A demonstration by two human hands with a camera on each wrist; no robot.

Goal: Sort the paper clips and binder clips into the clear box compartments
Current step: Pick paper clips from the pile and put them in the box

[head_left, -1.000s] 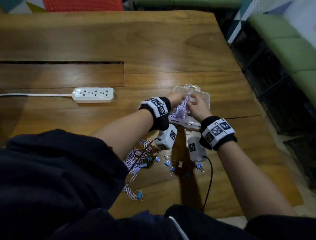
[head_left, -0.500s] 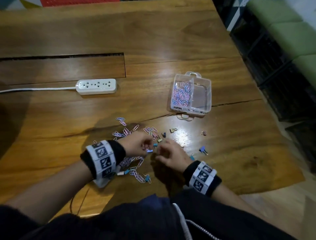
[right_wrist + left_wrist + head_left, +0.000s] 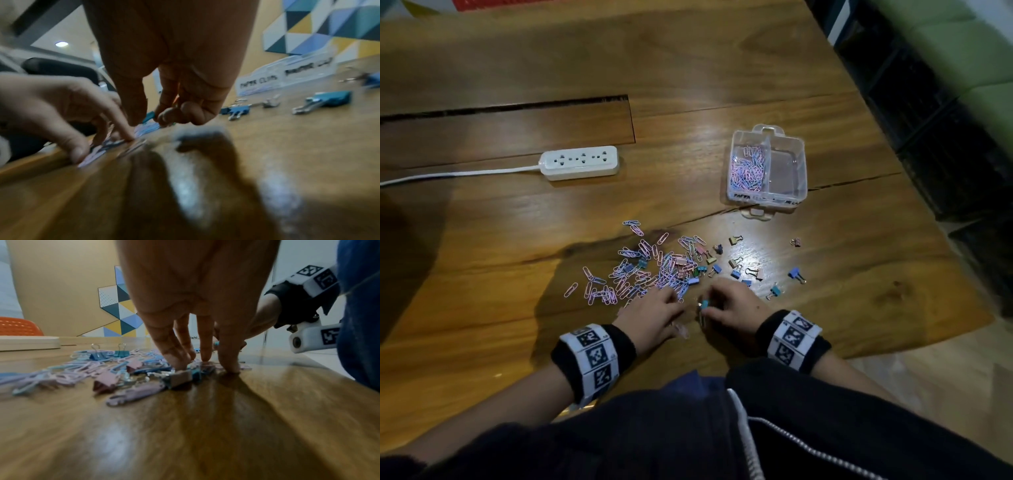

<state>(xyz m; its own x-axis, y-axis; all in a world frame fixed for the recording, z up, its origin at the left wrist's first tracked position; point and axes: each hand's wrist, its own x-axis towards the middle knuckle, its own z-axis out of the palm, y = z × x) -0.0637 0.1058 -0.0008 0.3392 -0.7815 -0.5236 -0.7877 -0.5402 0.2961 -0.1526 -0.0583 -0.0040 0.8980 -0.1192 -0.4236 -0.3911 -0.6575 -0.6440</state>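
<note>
The clear box (image 3: 799,161) stands upright on the table; its left compartment holds pink and blue paper clips (image 3: 746,169) and its right compartment looks bare. A loose pile of paper clips (image 3: 643,274) lies nearer me, with small binder clips (image 3: 736,263) scattered to its right. My left hand (image 3: 671,301) has its straight fingers (image 3: 205,353) pressing down on clips at the pile's near edge. Right beside it, my right hand (image 3: 709,306) pinches a blue binder clip (image 3: 149,116) between thumb and curled fingers, just above the wood.
A white power strip (image 3: 580,162) with its cord lies at the left rear. A long slot (image 3: 517,108) cuts the tabletop behind it. The table's right edge (image 3: 941,219) drops off near the box, with green seating beyond. More blue binder clips (image 3: 329,99) lie right of my right hand.
A second ago both hands were at the box over its left compartment. They came back to the pile near me, and the right hand now pinches a blue binder clip.
</note>
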